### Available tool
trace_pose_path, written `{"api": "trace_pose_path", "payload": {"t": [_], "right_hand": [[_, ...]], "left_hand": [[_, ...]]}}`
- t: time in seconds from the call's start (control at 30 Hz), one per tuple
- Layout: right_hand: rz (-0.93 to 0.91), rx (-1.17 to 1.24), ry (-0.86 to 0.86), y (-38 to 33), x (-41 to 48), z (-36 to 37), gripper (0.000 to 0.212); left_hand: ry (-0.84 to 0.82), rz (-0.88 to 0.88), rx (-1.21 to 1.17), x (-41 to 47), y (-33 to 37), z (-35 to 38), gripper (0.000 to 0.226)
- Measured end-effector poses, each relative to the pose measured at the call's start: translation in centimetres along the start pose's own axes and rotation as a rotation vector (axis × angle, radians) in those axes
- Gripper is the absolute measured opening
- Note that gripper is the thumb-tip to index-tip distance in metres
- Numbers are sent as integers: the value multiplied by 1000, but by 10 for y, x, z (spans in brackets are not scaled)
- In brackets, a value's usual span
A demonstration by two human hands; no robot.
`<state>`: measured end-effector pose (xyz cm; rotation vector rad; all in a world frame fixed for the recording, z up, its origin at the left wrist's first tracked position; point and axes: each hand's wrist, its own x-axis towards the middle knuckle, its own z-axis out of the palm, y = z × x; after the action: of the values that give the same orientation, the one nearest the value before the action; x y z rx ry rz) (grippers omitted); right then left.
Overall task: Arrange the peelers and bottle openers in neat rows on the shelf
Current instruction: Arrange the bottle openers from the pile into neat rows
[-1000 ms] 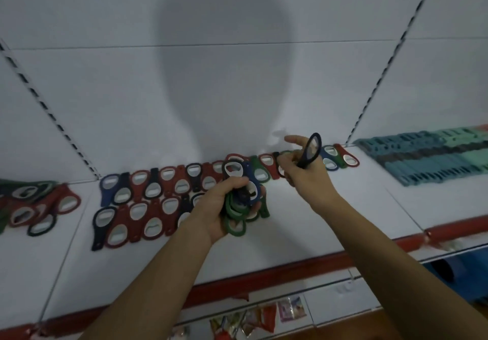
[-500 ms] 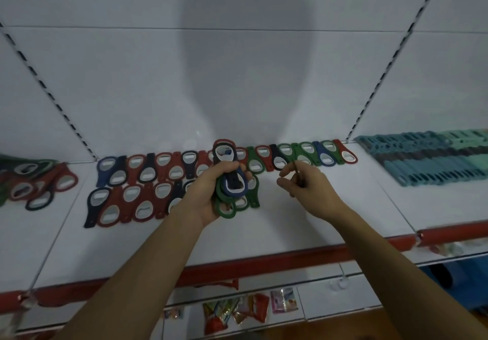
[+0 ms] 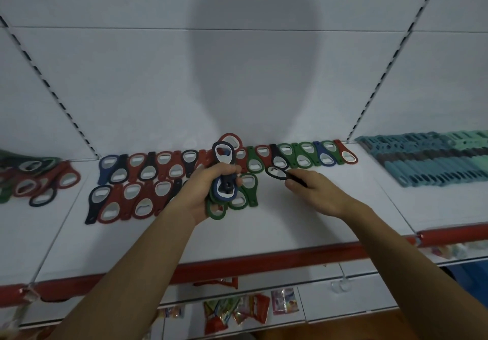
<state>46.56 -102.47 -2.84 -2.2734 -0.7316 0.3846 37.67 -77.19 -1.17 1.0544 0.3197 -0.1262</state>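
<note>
My left hand [image 3: 211,186] grips a bunch of bottle openers [image 3: 224,170] in blue, black, red and green, held above the white shelf [image 3: 277,234]. My right hand [image 3: 314,189] pinches a single black bottle opener [image 3: 277,172] by its handle, low over the shelf just in front of the back row. Two rows of red, black, blue and green bottle openers [image 3: 148,181] lie on the shelf: the back row [image 3: 303,155] runs to the right, the front row ends under my left hand.
A stack of teal and dark peelers [image 3: 433,160] lies on the shelf section to the right. A loose pile of openers [image 3: 34,178] sits on the left section. The shelf has a red front edge [image 3: 264,263]; packets hang below it.
My right hand, empty half a second ago, now holds a black opener taken from the bunch and has lowered it toward the shelf. The left hand keeps its bunch.
</note>
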Motion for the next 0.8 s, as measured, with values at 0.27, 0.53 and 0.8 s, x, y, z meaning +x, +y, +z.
{"api": "trace_pose_path", "payload": {"t": [0.27, 0.53, 0.8], "right_hand": [[29, 310, -20, 10, 3, -3, 16], [216, 390, 93, 1, 19, 11, 16], [-18, -137, 215, 9, 5, 37, 23]], "left_hand": [[15, 42, 87, -4, -2, -1, 16], [32, 24, 97, -2, -2, 10, 28], [13, 31, 79, 0, -3, 19, 10]]}}
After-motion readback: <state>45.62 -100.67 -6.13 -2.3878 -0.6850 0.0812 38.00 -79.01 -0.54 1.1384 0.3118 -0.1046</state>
